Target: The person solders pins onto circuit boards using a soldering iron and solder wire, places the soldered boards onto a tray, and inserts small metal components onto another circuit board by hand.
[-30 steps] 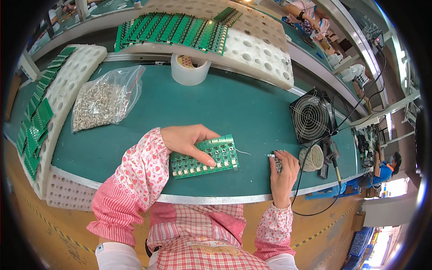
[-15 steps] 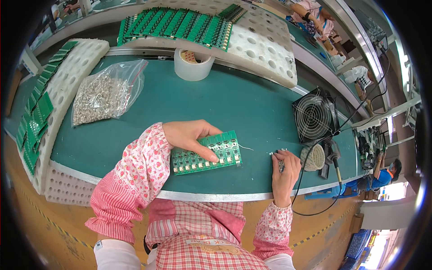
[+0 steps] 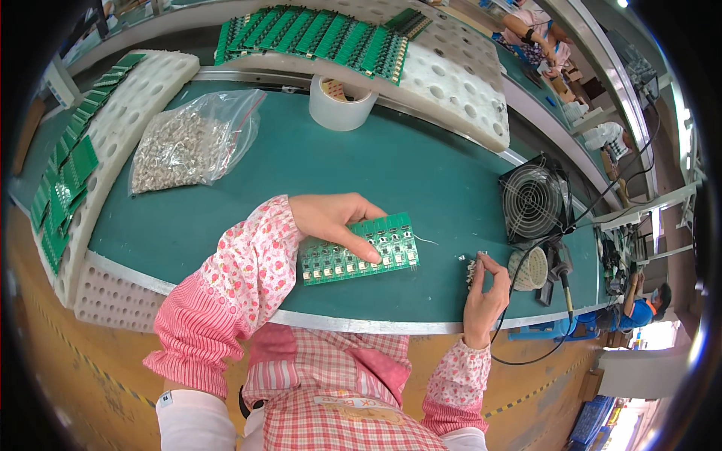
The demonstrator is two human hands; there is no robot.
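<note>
My left hand [image 3: 342, 224] grips a green circuit board panel [image 3: 359, 260], its thumb across the front and the other fingers hidden behind. Along the panel's lower edge runs a row of small white connectors, with pins sticking out at its right end. A thin pale wire [image 3: 426, 240] juts from behind the panel's right side. My right hand [image 3: 487, 295] is at a small pile of white connectors [image 3: 471, 273] to the right, with thumb and forefinger curled toward each other over it. Whatever is between those fingertips is too small to make out.
A zip bag of small whitish parts [image 3: 180, 146] lies at the left, near a clear tape roll [image 3: 340, 109]. White foam blocks [image 3: 462, 94] hold several green boards [image 3: 316, 37]. A black fan [image 3: 532, 197], a round cup [image 3: 529, 269] and a corded soldering iron [image 3: 562, 272] stand right.
The view has shifted, so the bench sits slightly further right. My right fingers have moved up around the pile's edge and curled in. My left hand keeps its hold on the panel.
</note>
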